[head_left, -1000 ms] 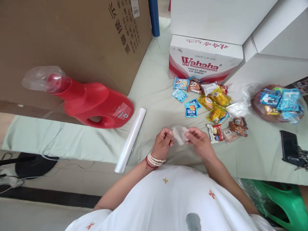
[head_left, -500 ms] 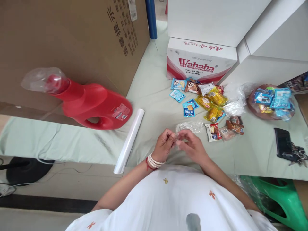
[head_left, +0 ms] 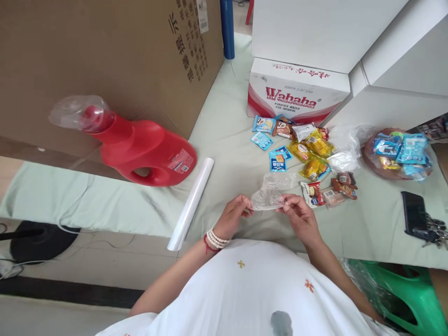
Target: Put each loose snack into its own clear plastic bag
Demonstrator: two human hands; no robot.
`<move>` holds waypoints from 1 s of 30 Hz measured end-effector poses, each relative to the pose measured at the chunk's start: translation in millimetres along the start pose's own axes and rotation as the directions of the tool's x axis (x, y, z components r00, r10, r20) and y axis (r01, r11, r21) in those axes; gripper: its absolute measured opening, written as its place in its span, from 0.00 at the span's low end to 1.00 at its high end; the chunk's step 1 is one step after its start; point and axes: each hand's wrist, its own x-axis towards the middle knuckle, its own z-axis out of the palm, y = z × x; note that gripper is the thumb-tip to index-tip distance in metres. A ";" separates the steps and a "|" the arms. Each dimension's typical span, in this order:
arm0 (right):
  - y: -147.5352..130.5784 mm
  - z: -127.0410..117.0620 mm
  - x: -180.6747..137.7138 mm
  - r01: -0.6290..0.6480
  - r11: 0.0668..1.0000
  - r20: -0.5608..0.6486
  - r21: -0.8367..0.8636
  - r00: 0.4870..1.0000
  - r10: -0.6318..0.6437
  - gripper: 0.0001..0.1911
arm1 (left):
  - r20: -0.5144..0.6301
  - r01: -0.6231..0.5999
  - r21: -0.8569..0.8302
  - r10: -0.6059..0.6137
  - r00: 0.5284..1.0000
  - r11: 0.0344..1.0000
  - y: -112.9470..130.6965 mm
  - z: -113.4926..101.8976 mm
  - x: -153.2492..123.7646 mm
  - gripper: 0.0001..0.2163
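A clear plastic bag [head_left: 266, 200] is stretched sideways between my two hands, just above the cloth-covered table. My left hand [head_left: 234, 213], with a beaded bracelet and a red string at the wrist, pinches its left end. At the right end, the thumb and fingers of my right hand [head_left: 300, 217] are closed on its edge. Another piece of clear plastic [head_left: 280, 180] lies flat right behind it. Several wrapped snacks [head_left: 315, 144] are heaped beyond, and a red-and-white snack packet [head_left: 312, 194] is close to my right hand.
At left a red jug [head_left: 150, 151] leans by a large cardboard box [head_left: 140, 56], near a white roll [head_left: 192, 203]. A Wahaba-style printed carton [head_left: 297, 93] stands behind. To the right are a filled snack bowl [head_left: 371, 168], a phone [head_left: 414, 212], keys [head_left: 436, 231] and a green stool [head_left: 416, 289].
My hands were close together, pinching the bunched plastic. They have moved apart, left and right, and the bag is now spread between them. The view has shifted slightly.
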 end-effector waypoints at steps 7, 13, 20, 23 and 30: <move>-6.8 -11.4 -16.7 0.256 0.882 0.227 -0.396 0.958 -0.176 0.05 | -0.061 0.168 0.182 -0.159 0.985 0.969 3.1 24.3 36.6 0.26; 10.6 -33.9 -36.0 0.021 0.922 -0.099 -0.388 0.993 -0.065 0.13 | -0.020 0.087 -0.047 -0.088 0.996 0.995 -7.3 34.1 53.4 0.20; 2.6 -38.0 -47.6 -0.012 0.691 -0.207 -0.722 0.957 -0.201 0.15 | -0.109 0.019 -0.087 -0.028 0.994 0.996 -11.8 37.3 42.6 0.19; -10.4 -12.6 -32.0 0.222 0.578 0.015 -0.785 0.940 -0.342 0.16 | -0.093 -0.018 -0.068 0.012 0.996 0.998 -11.8 41.4 38.9 0.20; 3.3 8.6 2.7 0.284 0.664 0.202 -0.692 0.959 -0.199 0.13 | -0.145 -0.045 -0.100 0.030 0.989 0.994 -15.0 31.3 34.7 0.21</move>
